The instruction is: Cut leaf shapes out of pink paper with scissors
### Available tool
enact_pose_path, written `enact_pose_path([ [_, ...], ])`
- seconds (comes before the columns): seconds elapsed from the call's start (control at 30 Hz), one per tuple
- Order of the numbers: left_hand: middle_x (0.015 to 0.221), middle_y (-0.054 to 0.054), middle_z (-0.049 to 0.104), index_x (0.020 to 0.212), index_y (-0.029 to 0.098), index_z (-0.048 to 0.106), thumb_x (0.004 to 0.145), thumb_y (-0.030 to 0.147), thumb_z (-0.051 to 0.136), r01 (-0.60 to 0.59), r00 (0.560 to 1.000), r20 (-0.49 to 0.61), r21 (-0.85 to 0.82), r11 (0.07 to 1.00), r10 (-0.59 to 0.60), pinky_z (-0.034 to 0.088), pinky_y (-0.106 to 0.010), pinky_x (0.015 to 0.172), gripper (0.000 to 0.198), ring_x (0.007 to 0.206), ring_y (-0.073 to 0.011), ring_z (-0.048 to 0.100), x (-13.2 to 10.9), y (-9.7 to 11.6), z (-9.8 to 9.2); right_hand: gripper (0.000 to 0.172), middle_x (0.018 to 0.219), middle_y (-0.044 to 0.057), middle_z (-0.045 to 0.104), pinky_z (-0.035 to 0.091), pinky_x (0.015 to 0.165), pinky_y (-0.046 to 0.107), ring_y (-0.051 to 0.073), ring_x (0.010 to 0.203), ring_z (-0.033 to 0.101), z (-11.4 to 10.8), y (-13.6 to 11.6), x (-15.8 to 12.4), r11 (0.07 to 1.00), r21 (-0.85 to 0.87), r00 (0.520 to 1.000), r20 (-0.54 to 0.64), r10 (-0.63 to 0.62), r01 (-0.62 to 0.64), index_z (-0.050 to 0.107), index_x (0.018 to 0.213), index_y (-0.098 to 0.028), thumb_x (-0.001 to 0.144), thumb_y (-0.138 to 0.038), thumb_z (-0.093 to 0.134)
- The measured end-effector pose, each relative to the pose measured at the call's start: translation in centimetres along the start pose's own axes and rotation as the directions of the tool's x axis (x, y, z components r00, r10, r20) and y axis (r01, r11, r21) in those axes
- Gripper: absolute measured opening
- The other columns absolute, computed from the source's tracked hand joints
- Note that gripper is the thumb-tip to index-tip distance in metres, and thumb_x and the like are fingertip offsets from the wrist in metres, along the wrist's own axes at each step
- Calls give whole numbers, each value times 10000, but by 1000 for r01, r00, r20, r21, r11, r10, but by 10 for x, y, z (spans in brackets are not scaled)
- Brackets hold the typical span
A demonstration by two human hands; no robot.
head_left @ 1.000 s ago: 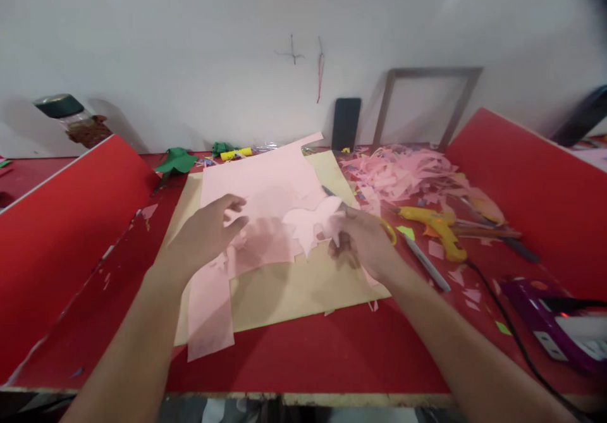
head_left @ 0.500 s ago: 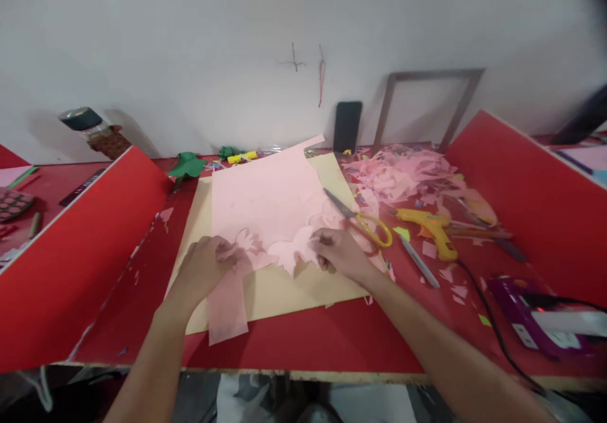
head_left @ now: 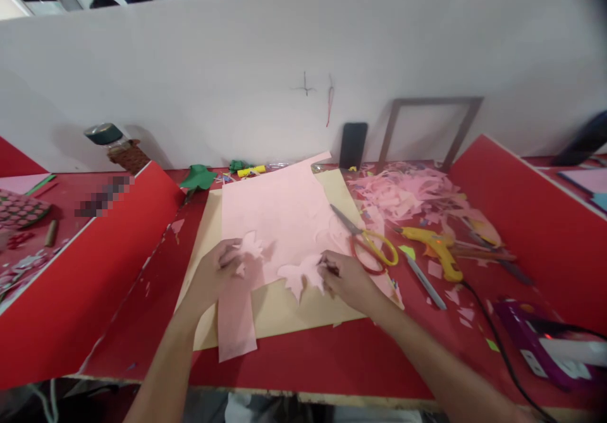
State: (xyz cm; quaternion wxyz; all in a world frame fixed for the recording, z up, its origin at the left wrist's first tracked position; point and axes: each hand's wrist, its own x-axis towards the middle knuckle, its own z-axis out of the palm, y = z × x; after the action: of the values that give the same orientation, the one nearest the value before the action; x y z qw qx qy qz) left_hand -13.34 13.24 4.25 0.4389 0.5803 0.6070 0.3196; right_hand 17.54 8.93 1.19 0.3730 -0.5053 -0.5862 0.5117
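Observation:
Between the thumb and fingers of my left hand (head_left: pixel 215 274) is a small pink paper cutout (head_left: pixel 250 246) with a jagged edge, raised above the sheet. My right hand (head_left: pixel 348 277) pinches the right side of a wing-shaped pink paper cutout (head_left: pixel 300 276), which has pointed lower tips. Beneath both hands lies a large pink paper sheet (head_left: pixel 265 205), partly cut away, on a cream board (head_left: pixel 284 315). A pink strip (head_left: pixel 236 325) hangs down below my left hand. Scissors (head_left: pixel 372 246) with yellow and red handles lie open, just beyond my right hand.
To the right are a heap of pink paper scraps (head_left: pixel 403 189), a yellow glue gun (head_left: pixel 434 246), a cutter knife (head_left: pixel 424 277) and a purple device (head_left: pixel 531 341) with a cable. Red panels (head_left: pixel 95 284) flank the table. A dark phone (head_left: pixel 353 145) leans on the wall.
The camera has tilted up, so the scene sits lower. The cutout in my left hand has turned more upright, showing more of its face. My right hand keeps its pinch.

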Motion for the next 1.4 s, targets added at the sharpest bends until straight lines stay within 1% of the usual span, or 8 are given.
enact_pose_path([
  [0.3, 708, -6, 665, 979, 225, 681, 883, 434, 648, -37, 975, 218, 20, 999, 32, 439, -279, 639, 232, 702, -199, 621, -40, 46, 47, 91, 1252, 86, 662, 482, 849, 290, 201, 1024, 652, 4, -40, -28, 990, -9, 991, 5, -137, 137, 667, 755, -196, 834, -235, 645],
  [0.43, 851, -51, 722, 993, 200, 709, 867, 402, 658, 5, 898, 438, -98, 995, 39, 442, -271, 627, 244, 761, -209, 650, -57, 61, 80, 71, 917, 48, 707, 469, 677, 254, 162, 771, 622, 16, -37, -32, 992, 106, 996, -76, -54, 62, 605, 736, -206, 802, -209, 581],
  [0.57, 1072, -79, 725, 1093, 212, 684, 910, 467, 558, -66, 997, 61, 154, 986, 57, 508, -309, 759, 338, 889, -231, 674, -27, 54, 60, 106, 728, 2, 620, 405, 581, 221, 130, 651, 530, 9, -26, -29, 996, -19, 976, -199, -89, 87, 495, 667, -212, 747, -209, 564],
  [0.67, 1349, -170, 616, 1351, 199, 541, 898, 422, 550, 163, 934, -356, 503, 849, 32, 494, -437, 954, 505, 1177, -338, 627, 12, 39, 23, 142, 624, -22, 533, 390, 552, 218, 126, 594, 506, -7, -14, -22, 982, -175, 958, -264, -111, 66, 491, 653, -214, 767, -267, 556],
  [0.87, 1377, -230, 569, 1530, 192, 349, 798, 457, 717, 333, 928, -325, 519, 787, -179, 460, -519, 1048, 862, 1315, -391, 560, 51, 26, 2, 193, 594, -25, 474, 384, 547, 239, 134, 558, 472, -14, 7, -14, 959, -270, 917, -357, -178, 82, 452, 630, -225, 774, -312, 546],
  [1.07, 1245, -162, 655, 1547, 212, 287, 700, 303, 831, 244, 910, -308, -142, 959, -277, 590, -360, 771, 1011, 956, -253, 720, 52, 27, 9, 180, 614, -16, 505, 405, 542, 236, 141, 562, 512, -9, 10, -14, 953, -283, 891, -397, -221, 110, 468, 637, -227, 779, -317, 534],
  [1.2, 1142, -69, 690, 1371, 269, 564, 660, 268, 824, -48, 953, -303, -192, 980, -12, 567, -294, 684, 757, 849, -206, 699, 38, 65, -1, 181, 645, 1, 547, 424, 593, 260, 160, 601, 550, -22, 13, -15, 951, -301, 837, -502, -217, 66, 511, 655, -218, 775, -345, 556],
  [1.4, 995, -27, 683, 1193, 196, 686, 677, 236, 802, -400, 822, -429, 34, 916, 374, 519, -277, 701, 531, 787, -144, 607, 11, 169, -32, 231, 584, 4, 597, 410, 557, 264, 164, 544, 568, -42, 16, -18, 969, -246, 775, -616, -140, -20, 568, 657, -203, 806, -378, 585],
])
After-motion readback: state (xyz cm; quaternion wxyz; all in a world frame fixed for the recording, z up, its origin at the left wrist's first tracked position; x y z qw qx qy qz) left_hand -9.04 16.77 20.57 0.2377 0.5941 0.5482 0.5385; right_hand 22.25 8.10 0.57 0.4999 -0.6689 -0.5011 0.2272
